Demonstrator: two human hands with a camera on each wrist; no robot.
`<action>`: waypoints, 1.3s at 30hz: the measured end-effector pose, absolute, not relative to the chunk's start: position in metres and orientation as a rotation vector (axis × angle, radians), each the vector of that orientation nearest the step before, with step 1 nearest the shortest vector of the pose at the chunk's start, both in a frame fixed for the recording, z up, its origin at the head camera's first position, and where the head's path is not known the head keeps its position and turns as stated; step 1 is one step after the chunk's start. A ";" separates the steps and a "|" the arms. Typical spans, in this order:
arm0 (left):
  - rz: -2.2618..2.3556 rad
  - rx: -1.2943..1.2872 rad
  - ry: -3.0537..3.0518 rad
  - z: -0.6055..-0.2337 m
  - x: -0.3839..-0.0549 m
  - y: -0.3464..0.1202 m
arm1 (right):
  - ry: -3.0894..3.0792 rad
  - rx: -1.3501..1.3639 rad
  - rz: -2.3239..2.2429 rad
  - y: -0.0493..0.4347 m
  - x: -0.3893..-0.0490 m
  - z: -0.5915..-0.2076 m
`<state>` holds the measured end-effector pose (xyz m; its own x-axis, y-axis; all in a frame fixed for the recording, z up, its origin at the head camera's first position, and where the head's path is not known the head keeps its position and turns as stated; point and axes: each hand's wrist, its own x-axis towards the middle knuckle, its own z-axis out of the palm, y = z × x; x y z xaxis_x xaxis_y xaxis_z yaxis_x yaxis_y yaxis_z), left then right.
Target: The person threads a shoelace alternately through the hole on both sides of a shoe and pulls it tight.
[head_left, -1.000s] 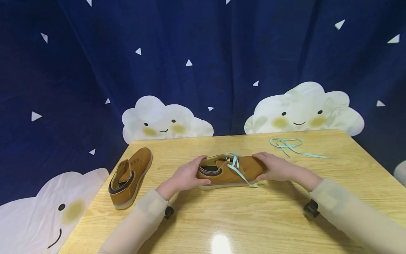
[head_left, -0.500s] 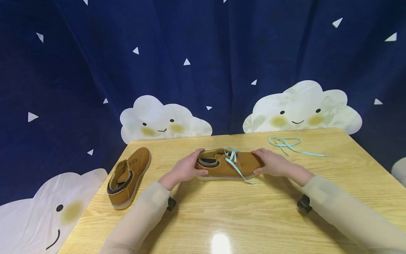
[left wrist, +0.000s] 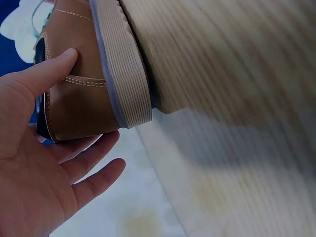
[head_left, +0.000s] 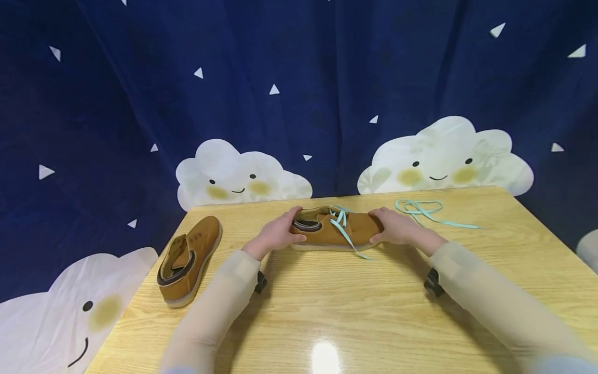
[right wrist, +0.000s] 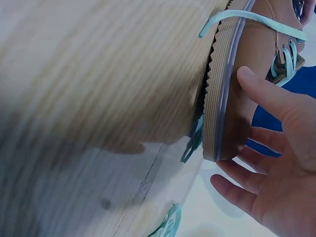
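Observation:
A brown leather shoe (head_left: 362, 226) stands crosswise on the table, toe to the right. Pale blue lace (head_left: 343, 235) runs through its eyelets, one end trailing down the near side onto the wood. My left hand (head_left: 277, 231) holds the heel; in the left wrist view its thumb presses the side of the shoe (left wrist: 81, 111) while the fingers go behind the heel. My right hand (head_left: 396, 226) grips the toe, its thumb on the near side, as the right wrist view shows with the ribbed sole (right wrist: 215, 113). The fingers on the far side are partly hidden.
A second brown shoe (head_left: 198, 254), with no lace visible in its eyelets, stands at the table's left edge. Another pale blue lace (head_left: 453, 224) lies loose at the back right. Behind the wooden table (head_left: 336, 301) hangs a dark blue curtain (head_left: 317, 104) with white clouds.
Both hands have moved the shoe away from me, toward the back of the table, keeping their grip at heel and toe. The other shoe and the loose lace have stayed put.

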<state>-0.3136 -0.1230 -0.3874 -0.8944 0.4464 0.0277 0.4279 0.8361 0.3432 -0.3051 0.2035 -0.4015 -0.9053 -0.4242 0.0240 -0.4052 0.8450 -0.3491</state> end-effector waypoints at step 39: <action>0.450 0.662 3.110 -0.374 -0.256 -0.173 | 3.005 -0.703 -0.681 0.211 -0.298 -0.390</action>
